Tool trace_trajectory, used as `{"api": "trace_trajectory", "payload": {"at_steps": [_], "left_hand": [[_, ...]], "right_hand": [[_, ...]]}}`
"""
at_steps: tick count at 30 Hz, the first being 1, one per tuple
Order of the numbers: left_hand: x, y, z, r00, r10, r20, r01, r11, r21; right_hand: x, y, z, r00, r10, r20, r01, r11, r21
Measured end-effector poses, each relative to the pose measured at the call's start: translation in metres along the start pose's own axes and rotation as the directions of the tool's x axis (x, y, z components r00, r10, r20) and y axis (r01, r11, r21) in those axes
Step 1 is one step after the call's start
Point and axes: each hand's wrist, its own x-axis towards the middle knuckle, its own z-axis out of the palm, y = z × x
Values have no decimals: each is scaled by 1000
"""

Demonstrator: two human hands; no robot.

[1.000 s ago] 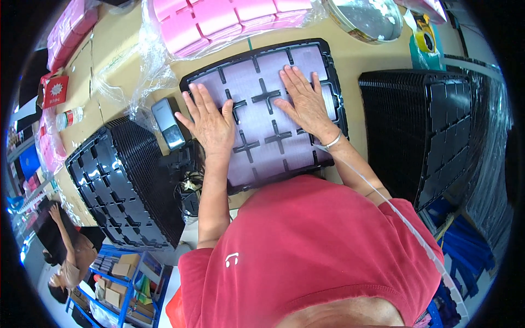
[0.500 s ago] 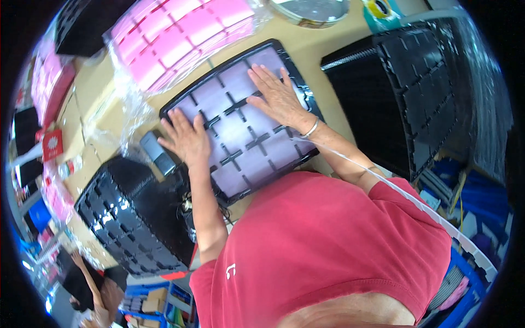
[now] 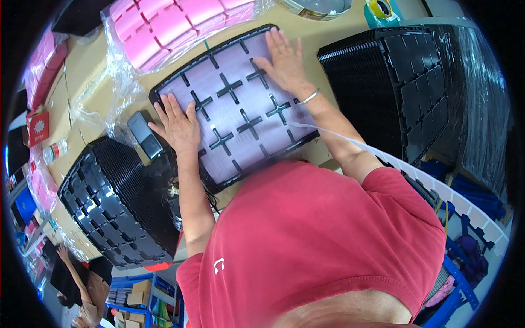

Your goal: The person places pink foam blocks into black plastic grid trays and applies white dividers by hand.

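Note:
A black plastic tray [image 3: 229, 46] lies on the table in front of me, a pale lilac sheet [image 3: 257, 99] filling its inside. Several black cross-shaped ridges show through gaps in the sheet. My left hand [image 3: 180, 128] rests on the sheet at the tray's left edge, fingers stretched out. Near the far right corner, my right hand [image 3: 286, 66] lies spread on the sheet, its thumb pointing left. Neither hand grips anything. A thin whitish strip [image 3: 350, 141] runs over my right forearm toward the lower right.
Stacked black trays stand at left [image 3: 104, 202] and right [image 3: 383, 93]. Pink sheets [image 3: 175, 27] in clear wrap lie beyond the tray. A grey handheld device [image 3: 145, 134] sits beside my left hand; a tape roll [image 3: 379, 8] is far right. Another person [image 3: 90, 295] is at lower left.
My right hand has slid toward the tray's far right corner. My left hand stays at the left edge. The cross-shaped ridges show more fully through the sheet. The whole view has shifted slightly.

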Motion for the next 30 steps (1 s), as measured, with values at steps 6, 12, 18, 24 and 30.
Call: {"api": "trace_trajectory", "payload": {"at_steps": [6,12,18,24,30], "left_hand": [[2,-6,3,995,32,-90,-35,999,-29],[-15,-3,-4,989,9,-149,-11,1000,-16],[-76,19,-22,986,85,-147,-102,988,-113],[-79,15,-15,998,59,-29,-61,996,-63],[-55,39,-54,992,-14,124,28,993,-112]], "right_hand": [[7,8,-1,985,-163,58,169,977,-130],[-11,6,-22,999,-21,-31,23,996,81],[-103,8,-37,998,-6,-69,27,953,302],[-118,5,-34,993,-88,83,80,991,104],[-66,-9,-43,999,-36,18,31,975,219]]}}
